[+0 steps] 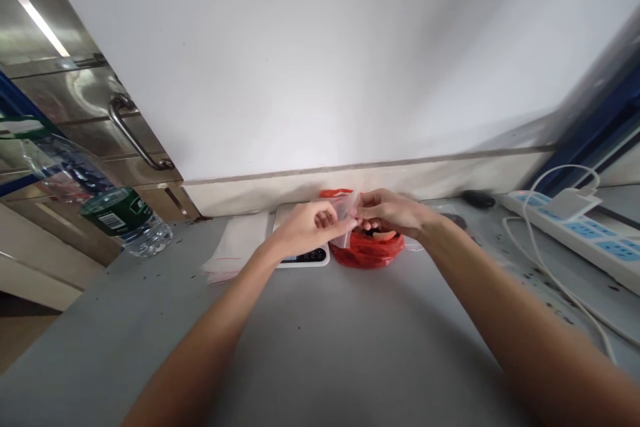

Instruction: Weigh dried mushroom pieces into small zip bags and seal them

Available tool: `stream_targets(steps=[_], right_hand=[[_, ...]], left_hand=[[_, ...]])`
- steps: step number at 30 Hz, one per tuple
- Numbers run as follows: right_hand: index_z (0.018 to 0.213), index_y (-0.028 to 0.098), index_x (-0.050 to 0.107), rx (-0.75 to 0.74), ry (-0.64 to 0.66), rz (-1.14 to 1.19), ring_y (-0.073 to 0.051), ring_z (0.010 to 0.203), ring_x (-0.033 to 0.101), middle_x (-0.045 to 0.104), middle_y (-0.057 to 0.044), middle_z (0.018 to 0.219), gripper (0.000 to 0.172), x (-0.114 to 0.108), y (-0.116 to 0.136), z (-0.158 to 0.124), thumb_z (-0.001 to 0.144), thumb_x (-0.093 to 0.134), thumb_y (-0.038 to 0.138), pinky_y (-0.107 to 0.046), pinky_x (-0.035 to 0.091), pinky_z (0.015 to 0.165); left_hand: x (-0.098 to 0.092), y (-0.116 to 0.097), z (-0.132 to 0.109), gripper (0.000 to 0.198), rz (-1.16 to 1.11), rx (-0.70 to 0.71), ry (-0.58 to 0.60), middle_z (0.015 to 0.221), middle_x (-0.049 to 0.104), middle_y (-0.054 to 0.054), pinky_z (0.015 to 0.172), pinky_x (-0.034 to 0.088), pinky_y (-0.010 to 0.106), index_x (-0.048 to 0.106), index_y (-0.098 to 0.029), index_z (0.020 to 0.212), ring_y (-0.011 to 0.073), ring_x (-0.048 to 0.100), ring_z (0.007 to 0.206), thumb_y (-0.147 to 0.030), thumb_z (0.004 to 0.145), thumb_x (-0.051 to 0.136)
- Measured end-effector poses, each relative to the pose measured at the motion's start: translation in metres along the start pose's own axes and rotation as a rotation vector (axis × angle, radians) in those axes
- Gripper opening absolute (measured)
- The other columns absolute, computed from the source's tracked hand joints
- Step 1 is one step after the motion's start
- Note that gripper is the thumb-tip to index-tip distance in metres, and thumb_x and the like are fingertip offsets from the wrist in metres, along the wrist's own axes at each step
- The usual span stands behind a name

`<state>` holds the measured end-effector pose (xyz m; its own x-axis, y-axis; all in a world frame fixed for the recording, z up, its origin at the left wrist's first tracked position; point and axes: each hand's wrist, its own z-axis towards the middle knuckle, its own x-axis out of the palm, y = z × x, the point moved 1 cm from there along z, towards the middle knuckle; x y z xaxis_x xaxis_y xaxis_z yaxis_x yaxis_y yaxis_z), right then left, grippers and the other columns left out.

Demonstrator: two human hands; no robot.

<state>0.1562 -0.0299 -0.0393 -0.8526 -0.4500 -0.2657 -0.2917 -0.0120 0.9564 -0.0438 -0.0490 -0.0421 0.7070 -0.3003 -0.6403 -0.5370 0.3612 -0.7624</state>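
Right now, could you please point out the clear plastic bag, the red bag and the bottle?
Clear plastic bag (pixel 345 206): head view, on its upper film.
Red bag (pixel 367 255): head view, on its crumpled front.
Bottle (pixel 117 211): head view, on its green label.

Over on the left, a large clear plastic bottle with a green label (pixel 113 209) stands near a curved metal handle (pixel 133 137). Across to the right, a long white power strip with blue sockets (pixel 585 230) carries a white charger (pixel 573 204); a white cable (pixel 570 166) loops beside it, and there, by the strip's far end, sits a rounded black object (pixel 479 199).
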Motion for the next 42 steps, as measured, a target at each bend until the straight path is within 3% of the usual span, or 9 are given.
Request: stream_targets(steps=[8,14,20,23,27,34,37,39,42], right_hand=[[0.061,0.019,0.065,-0.021,0.068,0.193,-0.011,0.060,0.046,0.056,0.003,0.060,0.035,0.011,-0.003,0.005,0.053,0.087,0.044,-0.028,0.038,0.059],[0.064,0.018,0.067,-0.017,0.091,0.126,-0.011,0.060,0.046,0.058,0.003,0.061,0.035,0.012,-0.001,0.004,0.053,0.089,0.043,-0.028,0.037,0.059],[0.055,0.020,0.058,0.080,-0.007,0.006,-0.010,0.054,0.041,0.056,0.001,0.058,0.035,0.002,0.001,0.000,0.059,0.084,0.042,-0.028,0.029,0.051],[0.057,0.023,0.047,0.083,-0.226,-0.142,-0.011,0.052,0.040,0.050,0.003,0.056,0.037,0.001,0.004,-0.002,0.068,0.079,0.037,-0.027,0.030,0.051],[0.056,0.023,0.048,-0.250,-0.512,-0.368,-0.020,0.084,0.060,0.064,-0.003,0.082,0.028,0.011,0.012,-0.002,0.068,0.073,0.020,-0.031,0.049,0.075],[0.081,0.025,0.076,-0.222,-0.356,-0.615,-0.031,0.127,0.059,0.072,-0.006,0.088,0.012,0.029,0.023,-0.010,0.075,0.069,0.017,-0.036,0.050,0.096],[0.098,0.022,0.075,-0.137,-0.354,-0.601,-0.027,0.096,0.068,0.074,-0.005,0.094,0.025,0.026,0.026,-0.013,0.073,0.072,0.021,-0.036,0.054,0.083],[0.119,0.022,0.070,-0.138,-0.329,-0.552,-0.023,0.079,0.066,0.073,-0.002,0.088,0.048,0.020,0.025,-0.013,0.072,0.075,0.022,-0.034,0.055,0.071],[0.151,0.028,0.047,-0.258,-0.250,-0.420,-0.022,0.079,0.067,0.075,-0.003,0.098,0.082,0.009,0.024,-0.014,0.074,0.077,0.028,-0.035,0.057,0.071]], left_hand=[[-0.005,0.011,0.006,0.031,-0.073,0.103,0.147,0.077,0.067,0.003,0.063,0.042,0.028,0.069,-0.019,0.082,0.0166,0.057,0.070,-0.044,0.094,0.056],[-0.007,0.003,0.002,0.030,-0.038,0.082,0.118,0.063,0.055,-0.001,0.059,0.037,0.026,0.053,-0.020,0.063,0.0128,0.048,0.059,-0.031,0.090,0.051],[-0.010,0.001,0.007,0.024,0.052,-0.122,-0.192,0.057,0.052,-0.002,0.055,0.031,0.027,0.052,-0.020,0.057,0.0131,0.045,0.055,-0.024,0.081,0.051],[-0.011,-0.001,0.009,0.021,0.081,-0.088,-0.326,0.064,0.058,0.000,0.059,0.033,0.027,0.058,-0.019,0.063,0.0148,0.049,0.062,-0.023,0.082,0.051],[-0.003,-0.013,0.007,0.022,0.223,0.068,-0.420,0.057,0.048,-0.004,0.058,0.030,0.027,0.046,-0.021,0.064,0.0125,0.042,0.056,-0.021,0.085,0.052],[0.008,-0.022,0.001,0.024,0.329,0.163,-0.458,0.060,0.047,-0.005,0.056,0.029,0.026,0.038,-0.022,0.067,0.0112,0.038,0.054,-0.019,0.088,0.049],[0.007,-0.014,0.003,0.024,0.280,0.334,-0.470,0.058,0.044,-0.005,0.056,0.032,0.025,0.039,-0.022,0.067,0.0115,0.038,0.053,-0.021,0.089,0.048],[0.002,-0.007,0.006,0.023,0.210,0.393,-0.594,0.064,0.052,-0.002,0.063,0.041,0.026,0.043,-0.022,0.068,0.0141,0.049,0.062,-0.023,0.090,0.050],[-0.010,0.007,0.014,0.006,-0.152,0.168,-0.693,0.104,0.069,0.006,0.087,0.050,0.030,0.061,-0.022,0.091,0.0210,0.063,0.102,-0.027,0.093,0.057]])
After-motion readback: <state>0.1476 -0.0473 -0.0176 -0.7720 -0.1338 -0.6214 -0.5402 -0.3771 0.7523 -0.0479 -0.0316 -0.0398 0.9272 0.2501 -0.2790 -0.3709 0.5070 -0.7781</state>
